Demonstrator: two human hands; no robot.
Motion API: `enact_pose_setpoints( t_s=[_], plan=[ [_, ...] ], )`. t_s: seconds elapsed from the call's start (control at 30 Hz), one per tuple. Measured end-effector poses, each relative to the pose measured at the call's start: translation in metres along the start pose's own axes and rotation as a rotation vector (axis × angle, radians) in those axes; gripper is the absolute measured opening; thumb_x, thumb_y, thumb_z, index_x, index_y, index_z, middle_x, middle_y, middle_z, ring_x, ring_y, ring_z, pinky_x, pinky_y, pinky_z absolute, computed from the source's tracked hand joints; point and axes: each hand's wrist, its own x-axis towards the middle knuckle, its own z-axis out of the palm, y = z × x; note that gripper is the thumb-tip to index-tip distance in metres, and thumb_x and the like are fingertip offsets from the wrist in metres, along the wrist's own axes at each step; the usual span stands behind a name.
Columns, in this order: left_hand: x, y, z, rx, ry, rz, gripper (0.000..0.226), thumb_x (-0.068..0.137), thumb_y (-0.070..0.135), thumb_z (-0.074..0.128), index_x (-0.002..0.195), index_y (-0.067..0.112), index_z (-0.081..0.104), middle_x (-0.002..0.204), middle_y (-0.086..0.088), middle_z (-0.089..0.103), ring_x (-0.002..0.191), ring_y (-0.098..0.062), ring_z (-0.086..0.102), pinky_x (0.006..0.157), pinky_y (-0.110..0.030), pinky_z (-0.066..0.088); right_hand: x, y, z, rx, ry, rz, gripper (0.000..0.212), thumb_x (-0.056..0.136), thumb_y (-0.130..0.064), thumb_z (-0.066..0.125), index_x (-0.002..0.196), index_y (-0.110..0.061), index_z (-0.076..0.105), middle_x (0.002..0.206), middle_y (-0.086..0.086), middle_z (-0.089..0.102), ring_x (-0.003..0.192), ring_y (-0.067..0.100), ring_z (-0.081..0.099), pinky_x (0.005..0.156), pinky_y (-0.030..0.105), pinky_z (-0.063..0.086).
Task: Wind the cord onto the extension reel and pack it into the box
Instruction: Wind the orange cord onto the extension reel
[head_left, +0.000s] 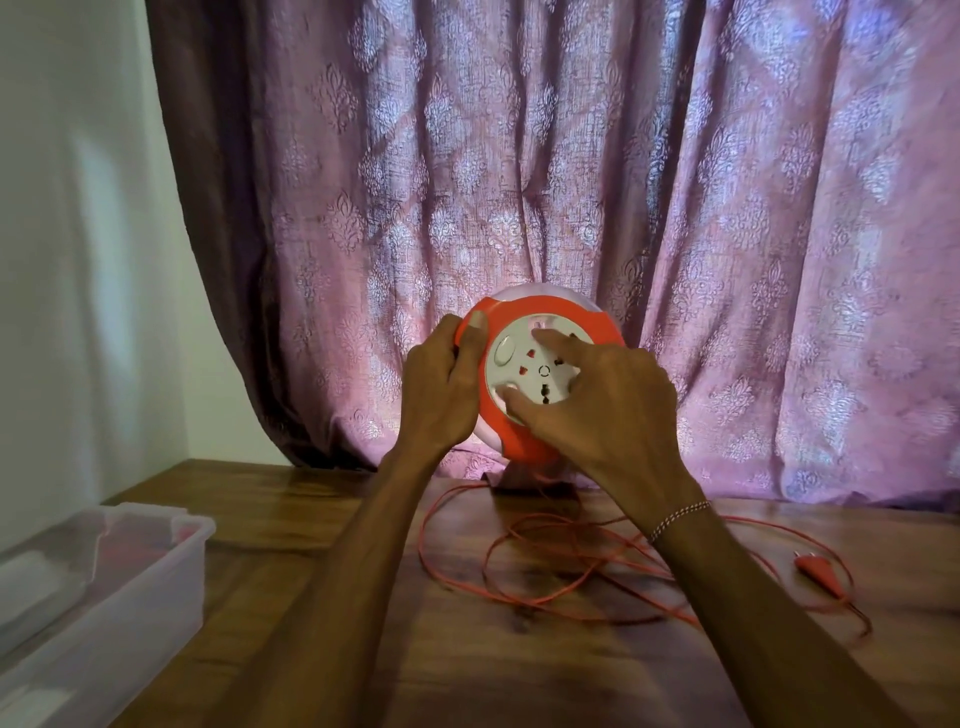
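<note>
— Where's your extension reel (524, 332)?
— Raised above the wooden table (322, 519); your left hand (441, 384) grasps its orange rim; right hand (597, 400) lies spread, fingertips on the socket face.
— Cord (545, 571)?
— Loose loops below the reel; plug (821, 571) right of them; clear plastic box (104, 597) far left.

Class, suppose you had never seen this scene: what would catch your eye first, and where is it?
The orange and white extension reel, held up at centre before the purple curtain, left hand gripping its rim and right hand spread on its socket face. Below it, loose orange cord sprawls over the wooden table, its plug at right.
</note>
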Motion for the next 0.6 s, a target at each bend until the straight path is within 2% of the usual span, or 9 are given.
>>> enact_pose_setpoints(
  t_s=[0.1, 0.2, 0.3, 0.37, 0.4, 0.47, 0.53, 0.6],
  plan=[
    [-0.002, 0.003, 0.003, 0.001, -0.008, 0.003, 0.051, 0.099, 0.061, 0.038, 0.074, 0.019, 0.047, 0.061, 0.002, 0.057, 0.061, -0.023, 0.055, 0.064, -0.053, 0.050, 0.003, 0.000, -0.002, 0.025, 0.063, 0.028, 0.063, 0.062, -0.070, 0.072, 0.112, -0.029, 0.073, 0.097, 0.002, 0.076, 0.083, 0.031, 0.070, 0.071, 0.035, 0.056],
    [-0.003, 0.002, 0.003, 0.002, -0.014, -0.004, 0.053, 0.100, 0.061, 0.037, 0.078, 0.014, 0.050, 0.065, -0.002, 0.062, 0.066, -0.026, 0.062, 0.065, -0.054, 0.051, 0.006, 0.002, -0.006, -0.014, -0.020, -0.016, 0.061, 0.070, -0.068, 0.070, 0.115, -0.027, 0.071, 0.099, 0.003, 0.076, 0.088, 0.030, 0.068, 0.073, 0.036, 0.054],
    [-0.001, -0.001, 0.001, 0.002, -0.019, -0.009, 0.056, 0.099, 0.063, 0.035, 0.078, 0.014, 0.052, 0.067, -0.004, 0.064, 0.067, -0.028, 0.064, 0.064, -0.055, 0.053, 0.013, 0.010, -0.014, 0.047, -0.111, -0.165, 0.045, 0.080, -0.047, 0.072, 0.114, -0.018, 0.070, 0.101, 0.006, 0.070, 0.099, 0.029, 0.059, 0.084, 0.042, 0.050],
    [0.000, -0.002, 0.000, -0.005, -0.024, -0.013, 0.060, 0.099, 0.063, 0.035, 0.082, 0.009, 0.055, 0.069, -0.007, 0.066, 0.068, -0.030, 0.065, 0.065, -0.056, 0.054, 0.016, 0.014, -0.018, 0.093, -0.179, -0.287, 0.028, 0.085, -0.025, 0.070, 0.113, -0.021, 0.070, 0.114, 0.009, 0.063, 0.109, 0.031, 0.051, 0.092, 0.047, 0.046],
    [0.000, -0.002, 0.000, -0.001, -0.025, -0.012, 0.059, 0.099, 0.062, 0.035, 0.082, 0.009, 0.056, 0.069, -0.006, 0.066, 0.068, -0.029, 0.066, 0.065, -0.055, 0.054, 0.017, 0.015, -0.020, 0.089, -0.239, -0.330, 0.029, 0.085, -0.016, 0.067, 0.113, -0.026, 0.071, 0.122, 0.010, 0.059, 0.114, 0.033, 0.047, 0.095, 0.047, 0.044],
    [0.000, -0.002, 0.000, 0.019, -0.019, -0.001, 0.053, 0.099, 0.063, 0.035, 0.076, 0.018, 0.052, 0.064, 0.004, 0.063, 0.063, -0.017, 0.063, 0.061, -0.047, 0.053, 0.016, 0.011, -0.021, 0.018, -0.385, -0.357, 0.043, 0.083, -0.010, 0.063, 0.116, -0.037, 0.069, 0.136, 0.012, 0.049, 0.123, 0.034, 0.037, 0.098, 0.046, 0.040],
    [0.000, -0.001, 0.001, 0.043, -0.015, 0.009, 0.049, 0.099, 0.063, 0.036, 0.072, 0.025, 0.048, 0.061, 0.009, 0.060, 0.059, -0.008, 0.057, 0.059, -0.041, 0.050, 0.014, 0.008, -0.020, -0.117, -0.466, -0.357, 0.054, 0.080, -0.014, 0.068, 0.124, -0.044, 0.062, 0.143, 0.011, 0.042, 0.127, 0.033, 0.030, 0.098, 0.046, 0.039],
    [0.000, -0.001, 0.002, 0.052, -0.022, 0.015, 0.047, 0.100, 0.063, 0.036, 0.073, 0.026, 0.047, 0.062, 0.008, 0.061, 0.061, -0.010, 0.059, 0.060, -0.041, 0.052, 0.013, 0.007, -0.019, -0.178, -0.456, -0.358, 0.059, 0.074, -0.019, 0.075, 0.124, -0.047, 0.061, 0.140, 0.010, 0.044, 0.125, 0.033, 0.034, 0.095, 0.045, 0.041]
  ],
)
